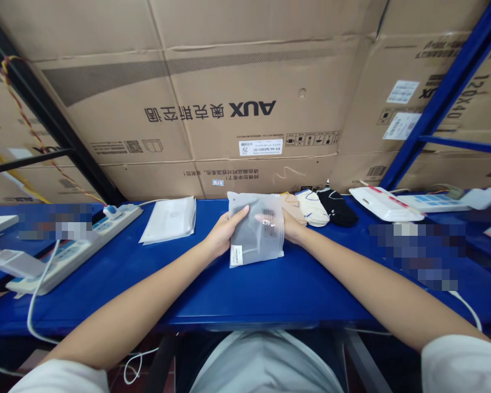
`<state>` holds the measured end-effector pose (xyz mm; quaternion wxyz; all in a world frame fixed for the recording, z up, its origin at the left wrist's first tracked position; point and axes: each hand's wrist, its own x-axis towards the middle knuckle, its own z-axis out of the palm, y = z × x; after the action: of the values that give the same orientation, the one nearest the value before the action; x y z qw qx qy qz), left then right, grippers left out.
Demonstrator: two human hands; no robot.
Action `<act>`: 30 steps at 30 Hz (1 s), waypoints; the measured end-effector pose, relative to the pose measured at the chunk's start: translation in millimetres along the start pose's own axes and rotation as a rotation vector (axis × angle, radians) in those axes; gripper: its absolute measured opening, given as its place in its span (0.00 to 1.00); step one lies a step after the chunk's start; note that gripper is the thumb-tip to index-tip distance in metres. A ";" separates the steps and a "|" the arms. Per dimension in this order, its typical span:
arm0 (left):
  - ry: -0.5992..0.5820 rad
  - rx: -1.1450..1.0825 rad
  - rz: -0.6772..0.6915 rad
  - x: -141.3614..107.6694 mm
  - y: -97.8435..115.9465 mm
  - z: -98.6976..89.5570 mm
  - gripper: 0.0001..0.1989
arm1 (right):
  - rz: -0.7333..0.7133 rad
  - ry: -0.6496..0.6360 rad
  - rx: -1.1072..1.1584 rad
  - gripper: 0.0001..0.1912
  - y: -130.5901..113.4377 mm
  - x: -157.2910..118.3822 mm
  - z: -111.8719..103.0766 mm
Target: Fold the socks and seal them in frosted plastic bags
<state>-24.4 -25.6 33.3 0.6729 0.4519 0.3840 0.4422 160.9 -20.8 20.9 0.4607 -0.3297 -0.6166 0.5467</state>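
Note:
A frosted plastic zip bag (257, 243) stands tilted above the blue table in front of me, with a dark grey item, perhaps a sock, showing through it. My left hand (226, 232) is closed on the bag's left edge, its thumb across the front. At the right edge, along the zip, is my right hand (292, 225). Its fingers show dimly through the plastic and look bent; whether they are inside the bag or behind it, I cannot tell. Just behind that hand lie beige socks (293, 204), white socks (313, 208) and black socks (337, 207).
More frosted bags (169, 218) lie flat on the left of the table (229, 300). A power strip (82, 251) with white cables is farther left. On the right are a white tray-like object (382, 203) and another power strip (437, 203). Large cardboard boxes (213, 82) form the back wall.

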 end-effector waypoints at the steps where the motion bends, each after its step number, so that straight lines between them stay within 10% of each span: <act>1: -0.013 0.020 -0.006 -0.9 -0.5 0.7 0.18 | -0.018 0.002 0.013 0.25 0.1 0.2 0.0; 13: 0.054 -0.065 -0.083 6.9 -0.4 -4.3 0.25 | 0.070 0.278 -0.048 0.25 8.6 5.0 2.3; 20: -0.117 0.053 -0.069 -4.1 -9.8 5.0 0.24 | 0.098 0.069 0.007 0.24 3.5 -1.5 9.2; 30: 0.178 0.028 -0.001 18.9 1.3 -16.8 0.22 | 0.002 0.351 -0.584 0.23 9.0 9.6 -19.1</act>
<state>-34.2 -3.1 27.3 0.6301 0.4199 0.4485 0.4749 174.3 -3.3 13.6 0.4455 -0.5371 -0.6582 0.2826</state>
